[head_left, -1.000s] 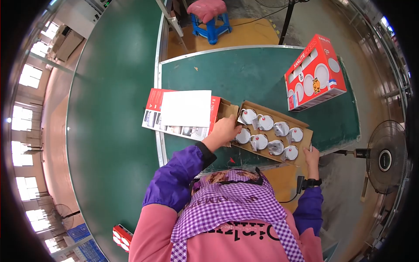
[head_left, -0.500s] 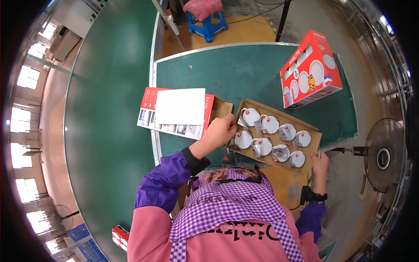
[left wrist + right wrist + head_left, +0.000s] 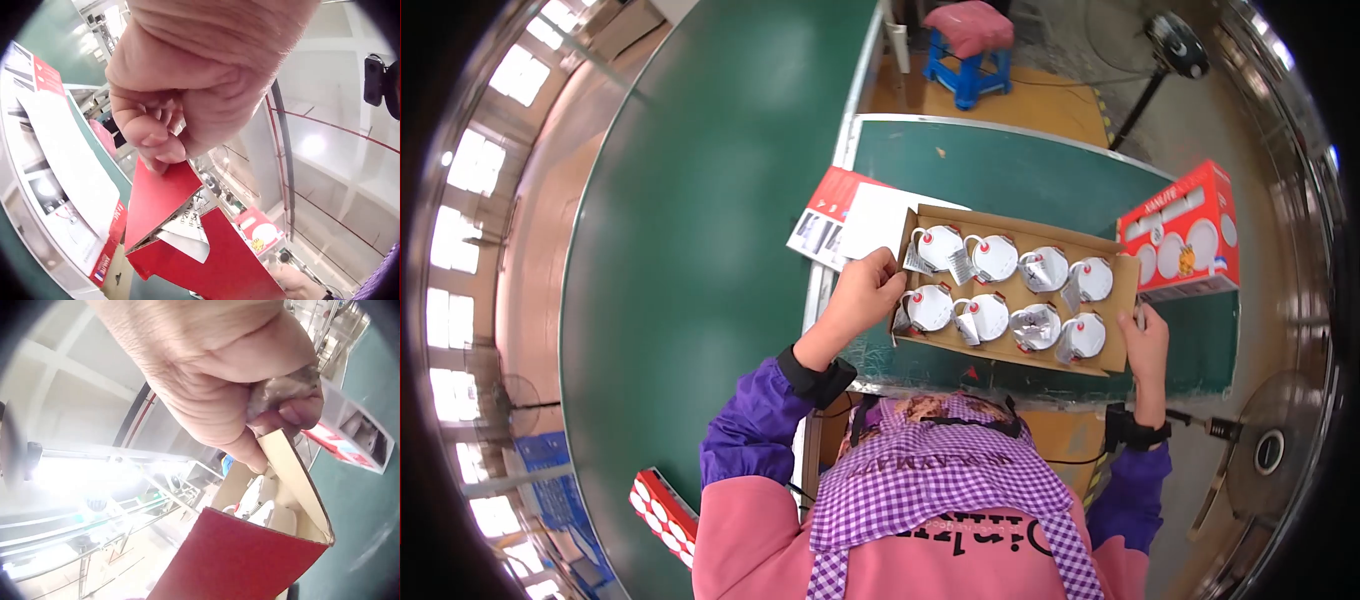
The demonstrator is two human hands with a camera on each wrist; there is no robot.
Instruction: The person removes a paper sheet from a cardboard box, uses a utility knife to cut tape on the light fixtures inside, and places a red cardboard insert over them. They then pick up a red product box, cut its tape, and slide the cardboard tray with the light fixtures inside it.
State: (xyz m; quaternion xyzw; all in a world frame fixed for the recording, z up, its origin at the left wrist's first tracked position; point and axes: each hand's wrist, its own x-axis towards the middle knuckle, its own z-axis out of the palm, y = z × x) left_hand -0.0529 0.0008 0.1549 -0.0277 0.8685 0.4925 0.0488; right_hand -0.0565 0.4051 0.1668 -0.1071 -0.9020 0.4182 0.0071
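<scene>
Between left hand (image 3: 866,298) and right hand (image 3: 1145,340), the open tray (image 3: 1020,358).

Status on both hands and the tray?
Left hand and right hand gripping opposite ends of tray. Eight white discs inside. Tray overlapping white sheet; upright red box close by.

Open cardboard tray (image 3: 1018,234), brown within, red without; slanted slightly over the green table (image 3: 1020,160), apparently raised from it; eight round white units (image 3: 997,259) seated in two rows of four; curved white leads and crumpled tags borne by several.
</scene>
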